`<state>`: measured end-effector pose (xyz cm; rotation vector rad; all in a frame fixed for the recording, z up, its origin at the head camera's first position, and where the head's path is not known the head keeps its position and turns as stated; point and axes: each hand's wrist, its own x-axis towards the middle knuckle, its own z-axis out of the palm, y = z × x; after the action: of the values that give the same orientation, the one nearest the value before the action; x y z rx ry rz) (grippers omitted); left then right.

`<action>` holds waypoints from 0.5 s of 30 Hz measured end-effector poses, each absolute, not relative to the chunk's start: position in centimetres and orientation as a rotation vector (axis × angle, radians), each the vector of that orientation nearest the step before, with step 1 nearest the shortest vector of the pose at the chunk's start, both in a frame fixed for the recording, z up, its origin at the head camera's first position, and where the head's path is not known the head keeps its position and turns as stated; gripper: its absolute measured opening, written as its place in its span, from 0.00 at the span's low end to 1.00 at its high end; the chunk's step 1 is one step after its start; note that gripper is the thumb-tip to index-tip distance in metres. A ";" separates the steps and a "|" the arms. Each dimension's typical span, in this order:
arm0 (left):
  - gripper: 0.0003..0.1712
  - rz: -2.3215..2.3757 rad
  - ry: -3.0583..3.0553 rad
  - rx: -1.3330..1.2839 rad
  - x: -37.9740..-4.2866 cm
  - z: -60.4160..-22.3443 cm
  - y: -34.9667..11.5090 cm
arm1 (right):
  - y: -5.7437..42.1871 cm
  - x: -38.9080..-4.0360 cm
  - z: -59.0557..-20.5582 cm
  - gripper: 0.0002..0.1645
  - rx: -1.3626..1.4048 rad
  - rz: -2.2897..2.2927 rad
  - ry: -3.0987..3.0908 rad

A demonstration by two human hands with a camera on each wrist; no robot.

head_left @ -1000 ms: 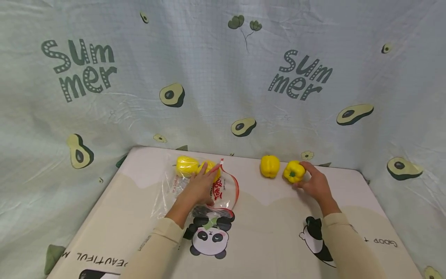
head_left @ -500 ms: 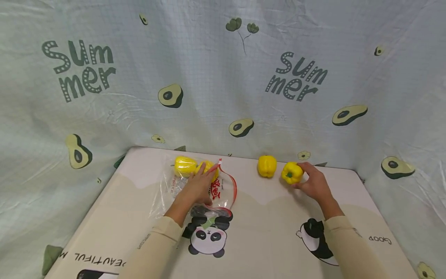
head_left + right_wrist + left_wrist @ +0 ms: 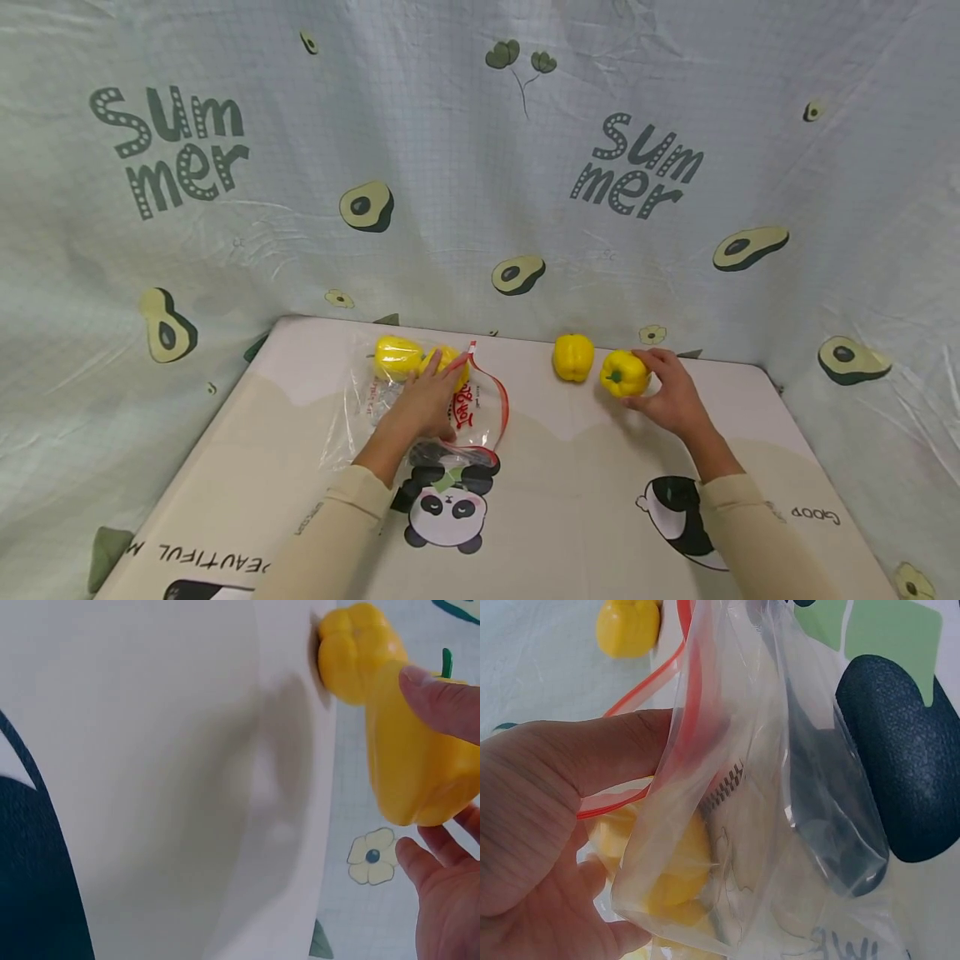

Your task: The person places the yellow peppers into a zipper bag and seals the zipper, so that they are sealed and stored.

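Note:
In the head view my left hand (image 3: 426, 406) lies over a clear plastic zip bag (image 3: 480, 408) with a red seal strip and red print. Its thumb and fingers are spread apart at the bag's mouth; in the left wrist view the thumb shows through the film. Two yellow bell peppers (image 3: 397, 358) lie in the bag, one partly covered by the fingers. My right hand (image 3: 672, 400) grips another yellow bell pepper (image 3: 624, 374), thumb on one side and fingers on the other, its green stem turned toward me. Beside it a further yellow bell pepper (image 3: 573, 358) rests on the table.
The pale table cover (image 3: 570, 517) bears printed pandas and lettering. A hanging cloth (image 3: 450, 167) with avocado prints rises right behind the table's far edge and along both sides.
My right hand has moved slightly left with the bell pepper, closer to the one beside it. The left hand keeps its place on the bag. The head view has shifted a little.

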<state>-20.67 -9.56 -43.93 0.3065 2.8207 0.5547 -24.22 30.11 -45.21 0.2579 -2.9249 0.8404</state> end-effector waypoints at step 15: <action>0.69 0.554 2.818 0.338 -20.8 -44.0 -9.7 | 28.3 -23.2 -45.2 0.48 0.305 1.034 -2.811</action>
<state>-20.76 -9.75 -43.97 0.3382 2.8181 0.5540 -23.23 28.34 -45.20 0.3055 -2.8106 1.0342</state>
